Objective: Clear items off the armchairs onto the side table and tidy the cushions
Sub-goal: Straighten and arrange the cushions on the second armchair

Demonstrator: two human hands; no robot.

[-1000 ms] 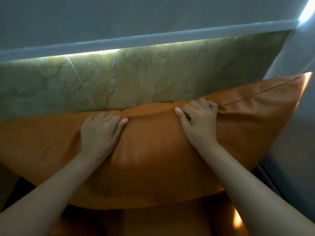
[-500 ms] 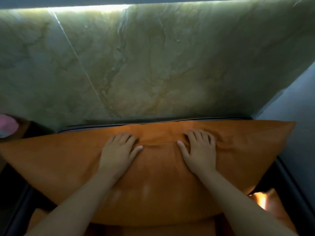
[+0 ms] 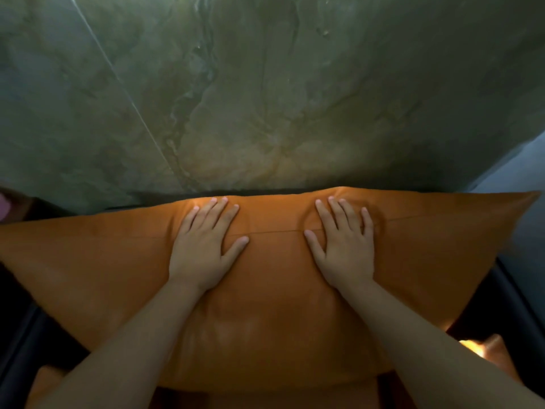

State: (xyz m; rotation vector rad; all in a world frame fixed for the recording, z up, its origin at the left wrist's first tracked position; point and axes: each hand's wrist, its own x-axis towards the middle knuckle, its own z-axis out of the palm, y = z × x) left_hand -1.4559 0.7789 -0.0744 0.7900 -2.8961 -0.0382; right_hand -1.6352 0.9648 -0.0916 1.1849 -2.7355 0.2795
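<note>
Against the veined green-grey marble wall panel (image 3: pixel 250 93), we see a large orange leather cushion (image 3: pixel 124 270) lying across a dark-framed armchair (image 3: pixel 20 343), its top edge close under the panel. Our left hand (image 3: pixel 203 249) and right hand (image 3: pixel 343 246) rest flat on the cushion near its upper seam, palms down, fingers spread, gripping nothing. At the left edge, a pink object (image 3: pixel 3 206) shows, too cropped to identify.

Cushion (image 3: pixel 280 305): smooth orange leather-like cover with a soft sheen. Wall panel (image 3: pixel 265 98) at 12 o'clock: polished, veined green marble-like stone.
</note>
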